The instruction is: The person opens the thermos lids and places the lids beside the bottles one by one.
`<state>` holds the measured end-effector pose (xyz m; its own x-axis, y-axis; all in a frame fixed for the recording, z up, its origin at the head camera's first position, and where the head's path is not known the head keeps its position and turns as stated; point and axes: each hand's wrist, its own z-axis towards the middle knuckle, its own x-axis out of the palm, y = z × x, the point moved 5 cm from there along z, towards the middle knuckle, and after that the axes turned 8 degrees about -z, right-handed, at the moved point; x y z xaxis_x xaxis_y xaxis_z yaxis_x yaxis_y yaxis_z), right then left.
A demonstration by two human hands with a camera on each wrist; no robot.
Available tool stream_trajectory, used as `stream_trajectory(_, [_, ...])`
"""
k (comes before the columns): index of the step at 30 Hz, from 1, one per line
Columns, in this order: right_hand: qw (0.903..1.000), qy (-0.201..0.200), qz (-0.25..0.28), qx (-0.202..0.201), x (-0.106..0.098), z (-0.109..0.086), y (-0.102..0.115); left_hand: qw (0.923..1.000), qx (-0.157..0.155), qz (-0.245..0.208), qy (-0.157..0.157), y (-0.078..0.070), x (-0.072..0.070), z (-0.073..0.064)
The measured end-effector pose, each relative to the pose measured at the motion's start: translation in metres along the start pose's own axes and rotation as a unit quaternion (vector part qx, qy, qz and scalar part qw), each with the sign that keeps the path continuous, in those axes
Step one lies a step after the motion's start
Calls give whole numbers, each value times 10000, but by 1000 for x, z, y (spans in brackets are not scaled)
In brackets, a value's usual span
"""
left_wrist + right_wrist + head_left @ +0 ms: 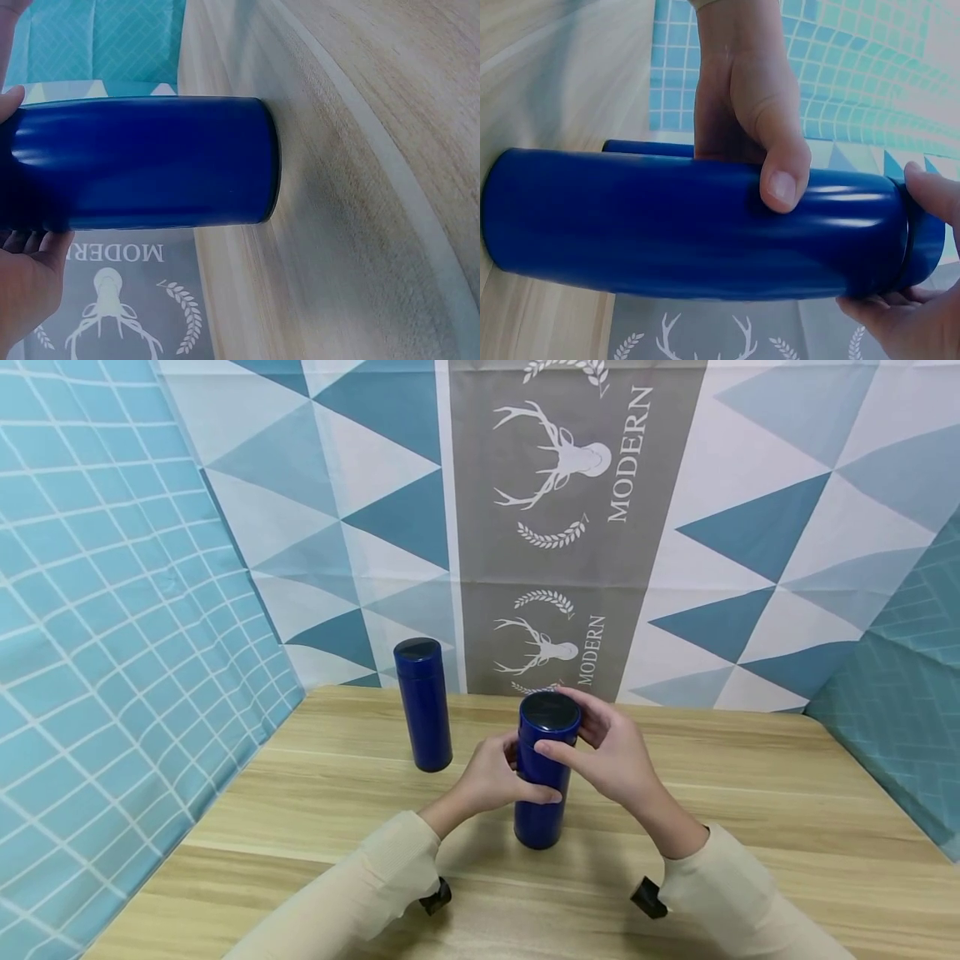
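Note:
A tall blue thermos (pixel 542 818) with a dark, glossy top stands upright between the two hands. My left hand (pixel 491 777) grips its body from the left, thumb across the front; in the right wrist view that thumb lies along the blue side. Higher up, my right hand (pixel 618 756) holds the thermos around the lid (pixel 928 244), fingers behind and thumb in front near the seam. A thin dark gap shows between lid and body in the right wrist view. The base of the thermos (pixel 187 161) is right at the tabletop.
A second blue thermos (pixel 427 718) stands upright further back on the left of the wooden table (pixel 315 827). Behind the table hangs a patterned cloth (pixel 390 518) with deer heads and triangles. Blue checked cloth (pixel 97 610) covers the left side.

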<state>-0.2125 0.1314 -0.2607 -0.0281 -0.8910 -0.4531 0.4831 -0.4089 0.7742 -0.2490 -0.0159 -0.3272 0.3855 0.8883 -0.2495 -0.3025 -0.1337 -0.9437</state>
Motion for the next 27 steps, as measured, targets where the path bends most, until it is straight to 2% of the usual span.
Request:
stream_trajectory(7, [9996, 251, 87, -15, -2, 3, -7, 10000, -35, 14, 50, -1, -1, 0])
stream_trajectory(27, [9955, 838, 240, -380, -3, 10, -13, 10000, -4, 91, 22, 2, -2, 0])
